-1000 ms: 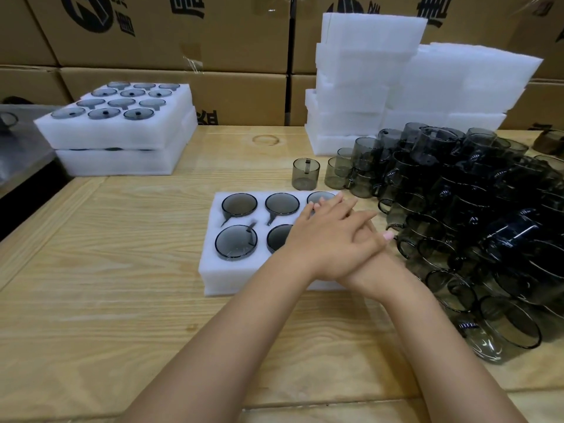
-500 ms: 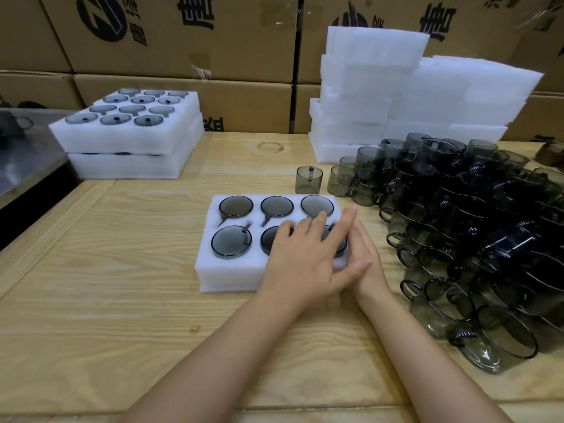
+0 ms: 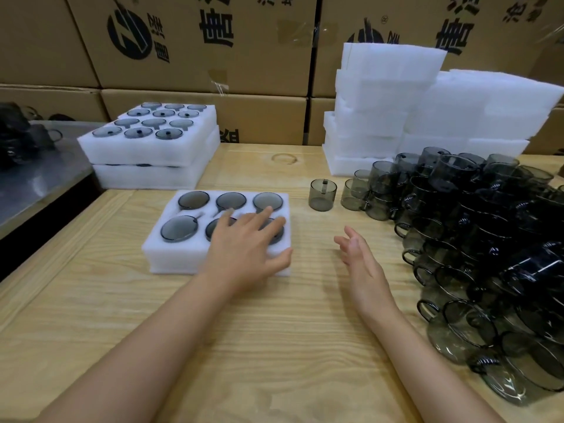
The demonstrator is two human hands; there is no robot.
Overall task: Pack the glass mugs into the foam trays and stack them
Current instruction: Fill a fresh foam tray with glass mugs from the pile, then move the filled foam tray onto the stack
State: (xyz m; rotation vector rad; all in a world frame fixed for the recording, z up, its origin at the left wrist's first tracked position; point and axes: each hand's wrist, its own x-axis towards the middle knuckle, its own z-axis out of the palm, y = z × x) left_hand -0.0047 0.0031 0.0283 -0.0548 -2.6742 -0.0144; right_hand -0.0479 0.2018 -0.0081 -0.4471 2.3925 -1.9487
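Note:
A white foam tray [image 3: 158, 254] lies on the wooden table, its holes filled with smoky grey glass mugs [image 3: 179, 228]. My left hand [image 3: 247, 244] rests flat on the tray's near right part, fingers spread over two mugs, thumb at the tray's corner. My right hand [image 3: 358, 259] hovers to the right of the tray with relaxed fingers and holds nothing. A single mug [image 3: 322, 195] stands upright behind it. A large pile of loose mugs [image 3: 488, 239] fills the right side.
Two packed foam trays [image 3: 146, 160] are stacked at the back left. Empty foam trays [image 3: 390, 96] are piled high at the back right. Cardboard boxes [image 3: 198, 41] line the wall. A grey metal surface [image 3: 33, 184] adjoins the table's left edge.
My right hand has come out from under my left hand and off the tray, moving right. My left hand stays on the tray, which has slid a little left.

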